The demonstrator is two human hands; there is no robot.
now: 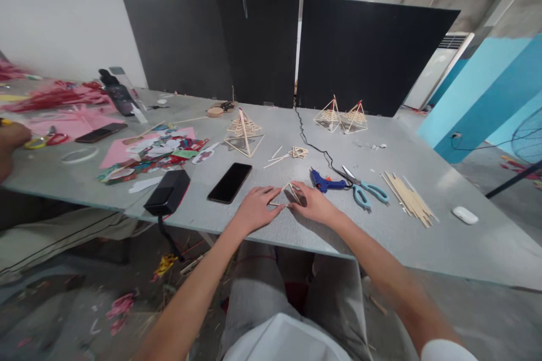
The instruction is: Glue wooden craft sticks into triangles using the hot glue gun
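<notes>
Close to the table's front edge, a small frame of thin wooden sticks (290,185) is held between my two hands. My left hand (259,207) grips its left side, thumb and fingers closed on the sticks. On the other side my right hand (312,202) pinches the right-hand sticks. Part of the frame is hidden by my fingers. Just beyond lie a little stack of stick triangles (299,152) and a few loose sticks (275,162). A blue glue gun (326,181) rests right of my right hand, beside scissors with light-blue handles (365,189).
Stick pyramids (244,134) stand farther back. A phone (230,183) and a black case (167,192) lie left, near paper scraps (161,149). Flat wooden sticks (409,198) and a white mouse-like object (464,215) are right. Another person's hand (12,141) shows far left.
</notes>
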